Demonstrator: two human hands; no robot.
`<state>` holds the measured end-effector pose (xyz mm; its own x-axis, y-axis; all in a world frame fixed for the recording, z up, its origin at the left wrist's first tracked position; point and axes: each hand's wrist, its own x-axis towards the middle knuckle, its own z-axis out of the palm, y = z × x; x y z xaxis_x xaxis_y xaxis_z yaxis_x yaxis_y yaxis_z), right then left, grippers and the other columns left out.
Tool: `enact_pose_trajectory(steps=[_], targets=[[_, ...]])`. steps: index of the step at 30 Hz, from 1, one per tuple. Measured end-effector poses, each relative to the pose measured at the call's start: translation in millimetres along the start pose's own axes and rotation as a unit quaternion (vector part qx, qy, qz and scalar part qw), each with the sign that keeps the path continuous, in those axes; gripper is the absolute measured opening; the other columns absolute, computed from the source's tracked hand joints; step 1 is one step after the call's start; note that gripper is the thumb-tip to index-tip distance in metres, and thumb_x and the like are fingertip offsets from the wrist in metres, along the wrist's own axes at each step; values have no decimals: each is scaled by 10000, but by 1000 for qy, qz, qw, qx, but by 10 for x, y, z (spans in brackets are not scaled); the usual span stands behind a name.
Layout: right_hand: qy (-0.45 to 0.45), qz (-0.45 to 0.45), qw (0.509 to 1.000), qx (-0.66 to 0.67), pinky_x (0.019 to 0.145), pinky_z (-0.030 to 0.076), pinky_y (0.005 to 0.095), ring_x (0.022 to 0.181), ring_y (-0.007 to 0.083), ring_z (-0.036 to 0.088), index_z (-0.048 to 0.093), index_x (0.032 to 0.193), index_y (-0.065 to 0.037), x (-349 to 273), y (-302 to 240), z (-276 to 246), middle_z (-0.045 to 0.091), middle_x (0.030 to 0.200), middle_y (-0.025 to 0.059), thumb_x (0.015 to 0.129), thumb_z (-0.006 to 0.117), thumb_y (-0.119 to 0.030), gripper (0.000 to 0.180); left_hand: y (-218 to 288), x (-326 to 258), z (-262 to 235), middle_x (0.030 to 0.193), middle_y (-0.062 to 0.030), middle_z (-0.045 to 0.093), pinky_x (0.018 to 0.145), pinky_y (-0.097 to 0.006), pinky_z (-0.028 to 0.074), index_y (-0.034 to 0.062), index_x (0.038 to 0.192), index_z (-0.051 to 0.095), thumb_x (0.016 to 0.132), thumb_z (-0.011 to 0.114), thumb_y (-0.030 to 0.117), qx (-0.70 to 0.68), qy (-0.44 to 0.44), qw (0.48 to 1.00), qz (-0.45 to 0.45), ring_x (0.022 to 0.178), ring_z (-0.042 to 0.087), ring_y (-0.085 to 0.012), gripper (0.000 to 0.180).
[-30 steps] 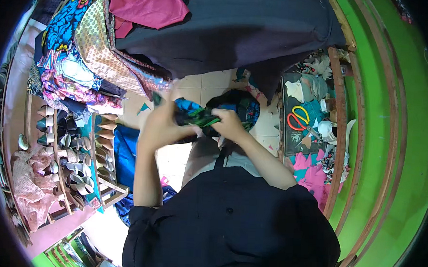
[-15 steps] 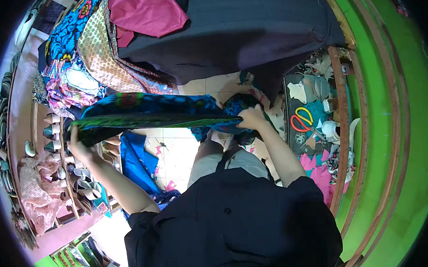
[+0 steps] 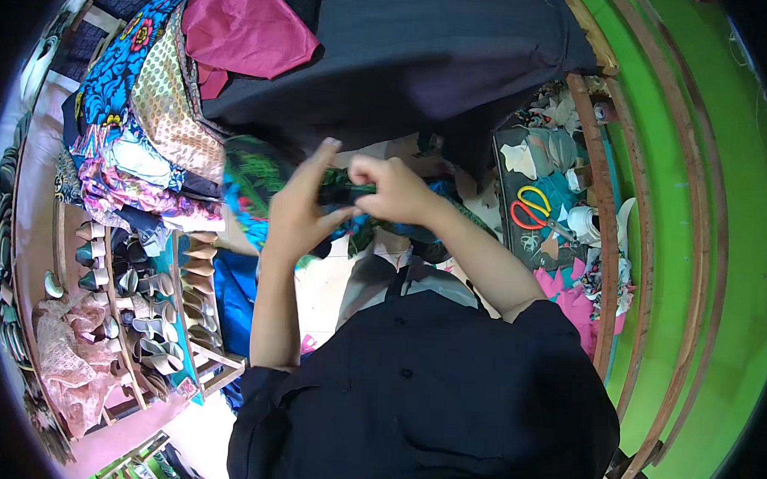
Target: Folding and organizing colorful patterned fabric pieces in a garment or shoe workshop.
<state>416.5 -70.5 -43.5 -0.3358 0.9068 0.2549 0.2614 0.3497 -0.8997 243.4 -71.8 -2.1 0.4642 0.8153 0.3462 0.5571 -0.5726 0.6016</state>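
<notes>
both hands bunched on the patterned cloth

our left hand and right hand meet close in front of our chest. both grip the green-and-blue patterned cloth. left hand: thumb and forefinger stick up loose, the lower fingers pinch the fabric against the palm. right hand: fingers curled tight in a fist around a gathered bit of the same cloth, knuckles up. the two hands are touching or just about; we cannot tell which.

the cloth is bunched between the fingers, and spills out to the left of the left-hand fingers and below the right-hand fingers, over our lap. part of it is hidden behind the hands.

just beyond the fingertips: a big dark cloth draped across. further off past the left-hand fingers, a stack of printed fabrics with a magenta cloth on top. below that stack, well apart from the left hand, a wooden rack of small pale shoes.

out past the right-hand fingers: a dark tray with fabric scraps, and red-and-yellow scissors lying on it. beyond that, curved wooden rails and a green wall.
</notes>
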Motion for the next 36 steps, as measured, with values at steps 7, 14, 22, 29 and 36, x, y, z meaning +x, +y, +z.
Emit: enact_pose_trajectory(steps=[7, 14, 22, 29, 36], targets=[[56, 80, 975, -202, 579, 433, 416, 685, 336, 578, 518, 869, -118, -20, 22, -124, 573, 665, 145, 626, 622, -104, 264, 47, 121, -371, 677, -152, 563, 570, -332, 416, -8, 820, 602, 591, 629, 0, -32, -66, 994, -79, 631, 561, -287, 230], [292, 20, 919, -265, 626, 452, 380, 723, 320, 580, 546, 944, -107, -269, 647, 1, 600, 749, 117, 608, 667, -78, 358, 156, 324, -1231, 782, -62, 599, 628, -237, 433, -39, 851, 597, 647, 617, 3, -116, 218, 963, -113, 684, 544, -125, 209], [325, 248, 843, -350, 722, 444, 384, 853, 300, 559, 578, 937, -128, -1036, 1676, -208, 597, 905, 91, 606, 625, -58, 342, -640, 74, -2716, 801, -84, 604, 596, -270, 472, -56, 871, 586, 762, 572, 74, -141, 575, 803, -74, 660, 564, -147, 171], [254, 296, 900, -193, 701, 455, 353, 847, 300, 593, 583, 937, -59, -1280, 1939, -696, 611, 914, 153, 627, 709, -103, 338, -1093, -321, -2545, 876, -154, 626, 739, -314, 465, -92, 947, 589, 731, 639, 173, 89, 680, 694, -221, 767, 583, -184, 346], [-18, 263, 963, 59, 537, 387, 230, 592, 63, 483, 528, 937, -46, -669, 602, -1061, 541, 737, 9, 639, 716, -56, 353, -1426, -502, -1740, 707, -145, 623, 642, -330, 448, -75, 829, 606, 710, 612, 207, 89, 354, 880, -303, 632, 555, -189, 306]])
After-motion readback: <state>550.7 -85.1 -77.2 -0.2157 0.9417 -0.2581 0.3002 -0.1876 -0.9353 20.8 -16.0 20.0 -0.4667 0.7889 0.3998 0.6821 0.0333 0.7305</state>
